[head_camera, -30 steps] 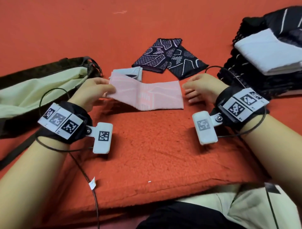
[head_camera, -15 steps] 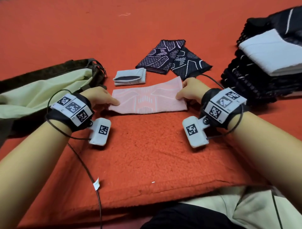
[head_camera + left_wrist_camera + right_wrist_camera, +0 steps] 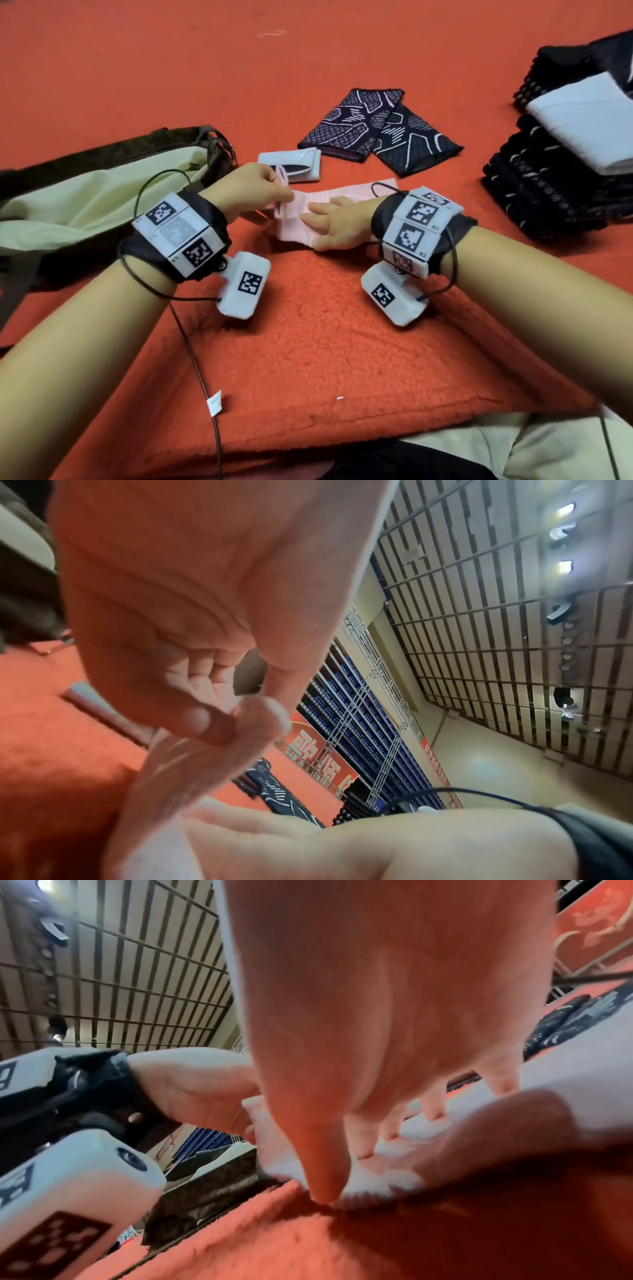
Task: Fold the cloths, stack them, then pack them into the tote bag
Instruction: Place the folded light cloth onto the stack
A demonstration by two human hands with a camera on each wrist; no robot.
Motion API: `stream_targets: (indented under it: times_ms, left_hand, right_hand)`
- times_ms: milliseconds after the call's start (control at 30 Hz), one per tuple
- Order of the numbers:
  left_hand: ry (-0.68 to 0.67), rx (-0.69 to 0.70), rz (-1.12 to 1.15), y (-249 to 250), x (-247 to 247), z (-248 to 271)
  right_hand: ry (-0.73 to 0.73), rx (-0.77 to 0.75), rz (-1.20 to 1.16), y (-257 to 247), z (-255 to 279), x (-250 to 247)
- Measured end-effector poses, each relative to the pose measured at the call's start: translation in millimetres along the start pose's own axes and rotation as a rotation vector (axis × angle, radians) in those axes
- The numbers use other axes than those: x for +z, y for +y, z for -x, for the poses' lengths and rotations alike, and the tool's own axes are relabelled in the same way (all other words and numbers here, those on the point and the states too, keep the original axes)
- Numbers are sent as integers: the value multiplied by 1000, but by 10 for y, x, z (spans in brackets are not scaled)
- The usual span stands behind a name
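Likely risk: pink cloth (image 3: 342,200) slides or folds crooked if the right hand (image 3: 337,226) lifts early, since only flat pressure pins it. Left hand (image 3: 251,186) pinches the cloth's left end between thumb and curled fingers, raised off the orange mat (image 3: 325,342). Right fingers lie straight and spread on the cloth's middle. Tote bag (image 3: 85,195) sits just left.

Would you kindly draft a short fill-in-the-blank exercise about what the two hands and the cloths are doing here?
1. The left hand pinches one end of the ____ cloth.
2. The right hand lies with straight fingers ____ that cloth.
3. The tote bag lies on the person's ____ side.
4. The small grey folded cloth lies ____ the pink one, seen from the head view.

Missing words: pink; on; left; beyond
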State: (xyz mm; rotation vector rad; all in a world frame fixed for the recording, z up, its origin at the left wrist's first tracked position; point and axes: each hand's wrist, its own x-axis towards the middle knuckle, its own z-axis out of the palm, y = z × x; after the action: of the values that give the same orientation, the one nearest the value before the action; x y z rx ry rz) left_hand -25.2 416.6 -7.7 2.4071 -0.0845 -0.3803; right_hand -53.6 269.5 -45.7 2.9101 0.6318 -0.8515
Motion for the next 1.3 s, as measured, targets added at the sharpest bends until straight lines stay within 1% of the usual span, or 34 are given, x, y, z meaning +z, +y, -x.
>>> stream_targets:
  times_ms: [67, 133, 233, 267, 300, 367, 433, 467, 533, 600, 667, 733, 800, 867, 900, 933, 1000, 1067, 1167, 1300]
  left_hand:
    - [-7, 4, 59, 51, 52, -50]
    - [-32, 15, 112, 129, 116, -97]
    - [-115, 63, 151, 278, 224, -150]
    - [-150, 72, 141, 322, 265, -163]
    - [-180, 75, 116, 359, 311, -180]
    - [-212, 71, 28, 401, 410, -218]
    - [-218, 78, -59, 421, 505, -253]
    - [-222, 90, -104, 431, 550, -253]
    - [-244, 124, -250, 459, 633, -222]
    - [-267, 151, -378, 483, 680, -198]
    - [-292, 170, -414, 487, 682, -213]
    - [-313, 186, -381, 466, 643, -218]
    - [-264, 242, -418, 402, 597, -208]
    - [-197, 326, -567, 287, 587, -251]
    - [-210, 368, -633, 243, 589, -253]
    - [-259, 400, -690, 208, 591, -258]
    - [-382, 384, -778, 172, 594, -261]
    - [-437, 373, -829, 140, 585, -273]
    - [-433, 346, -893, 101, 521, -236]
    - [-391, 301, -953, 52, 449, -212]
  right_hand:
    - [15, -15, -26, 23, 2, 9]
    - [65, -66, -115, 91, 64, 18]
    - [133, -107, -263, 267, 239, 56]
    - [162, -95, -317, 340, 306, 72]
    - [203, -52, -392, 421, 367, 85]
    - [334, 94, -502, 573, 467, 102]
    - [457, 266, -535, 719, 492, 130]
    - [485, 341, -551, 772, 490, 149]
    - [463, 440, -574, 813, 483, 178]
    - [431, 478, -598, 809, 444, 197]
    - [427, 484, -601, 778, 389, 196]
    - [414, 487, -569, 739, 339, 188]
    - [399, 494, -549, 723, 295, 175]
    - [391, 511, -558, 727, 279, 159]
    - [390, 517, -571, 727, 278, 154]
    - [396, 515, -582, 736, 274, 151]
    - [415, 502, -602, 758, 260, 151]
    - [427, 491, -633, 774, 265, 151]
    - [425, 471, -718, 811, 290, 158]
    - [455, 458, -787, 801, 336, 179]
